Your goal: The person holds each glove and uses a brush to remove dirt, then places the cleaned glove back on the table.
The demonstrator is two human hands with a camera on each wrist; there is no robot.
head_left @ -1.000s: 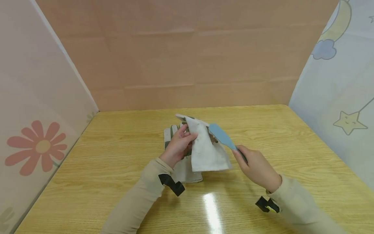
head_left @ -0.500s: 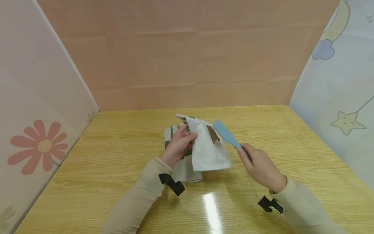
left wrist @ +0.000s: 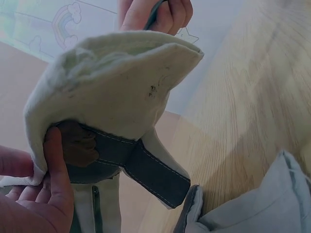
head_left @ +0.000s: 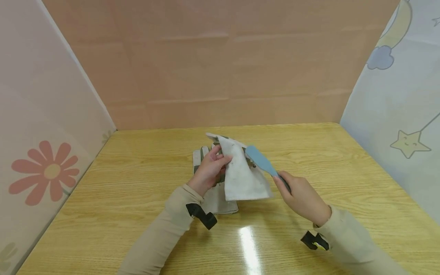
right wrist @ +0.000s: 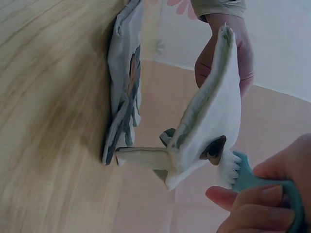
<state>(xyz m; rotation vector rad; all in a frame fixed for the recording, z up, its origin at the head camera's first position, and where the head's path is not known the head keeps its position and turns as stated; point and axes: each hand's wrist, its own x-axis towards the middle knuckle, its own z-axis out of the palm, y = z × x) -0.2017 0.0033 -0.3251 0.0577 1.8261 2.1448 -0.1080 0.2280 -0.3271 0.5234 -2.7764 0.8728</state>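
My left hand [head_left: 209, 172] pinches a white cloth work glove [head_left: 240, 183] between thumb and fingers, holding it up above the table with its wide cuff hanging down. Dark grey patches and a brown spot [left wrist: 80, 145] show on it in the left wrist view. In my right hand [head_left: 304, 198] I grip a blue scrub brush [head_left: 262, 162] by its handle. Its white bristles [right wrist: 227, 170] touch the glove beside a dark brown mark [right wrist: 214, 149]. A second, similar glove [head_left: 220, 202] lies flat on the table below, partly hidden by my left hand and the held glove.
The wood-grain table [head_left: 144, 160] stretches around both hands. A plain peach-coloured backdrop [head_left: 220, 68] rises behind it. Patterned side panels stand left, with a red flower [head_left: 49, 172], and right, with a star [head_left: 410, 144].
The brush lifted off to the right half a second ago, baring a brown patch on the glove. Now it is back against the glove, covering that patch. My left hand has stayed put.
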